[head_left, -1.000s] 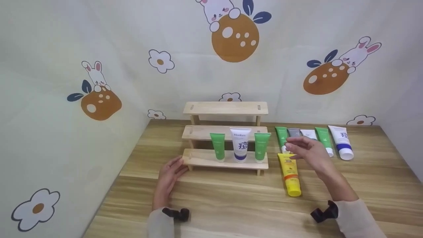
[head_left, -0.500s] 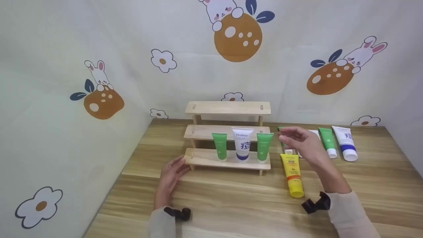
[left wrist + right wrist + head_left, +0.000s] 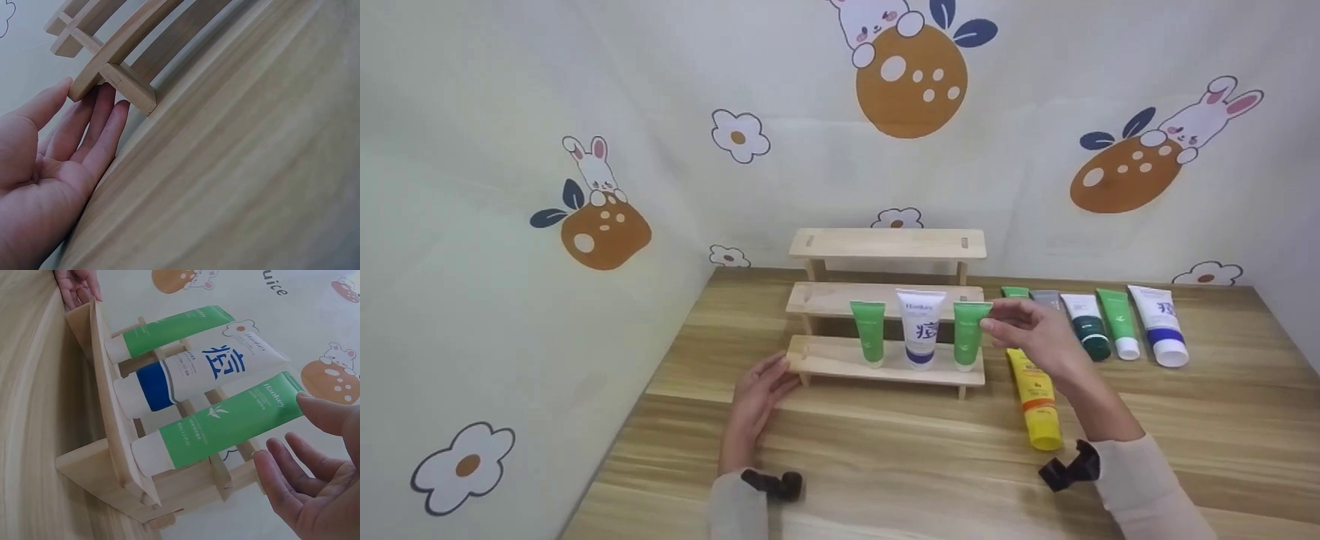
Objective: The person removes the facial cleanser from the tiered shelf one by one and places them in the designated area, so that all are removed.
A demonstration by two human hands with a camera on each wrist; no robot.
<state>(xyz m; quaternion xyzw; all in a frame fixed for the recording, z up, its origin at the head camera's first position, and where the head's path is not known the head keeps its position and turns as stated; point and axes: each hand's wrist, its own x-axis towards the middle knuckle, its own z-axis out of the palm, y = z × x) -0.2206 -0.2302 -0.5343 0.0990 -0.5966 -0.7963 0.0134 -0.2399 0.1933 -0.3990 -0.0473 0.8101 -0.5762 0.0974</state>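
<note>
The left hand (image 3: 756,397) grips the left end of the lowest step of a three-step wooden stand (image 3: 885,367); in the left wrist view the thumb of the hand (image 3: 50,152) lies against the board's end, fingers beneath. On that step stand a green tube (image 3: 871,334), a white tube with a blue band (image 3: 920,330) and a second green tube (image 3: 969,337), all upright, caps down. The right hand (image 3: 1044,337) is at the right green tube's top edge. In the right wrist view its thumb touches the green tube (image 3: 230,422), while the fingers of the hand (image 3: 315,478) stand apart from it.
Right of the stand, a yellow tube (image 3: 1039,405) lies on the wooden table (image 3: 885,457). Behind it lie several more tubes, among them a dark green and white one (image 3: 1086,330), a green one (image 3: 1119,322) and a white one (image 3: 1162,326). A patterned cloth (image 3: 780,180) hangs behind.
The right hand has moved left from above the lying tubes to the top of the right green tube. The left hand has stayed at the stand's end. The head view has shifted slightly.
</note>
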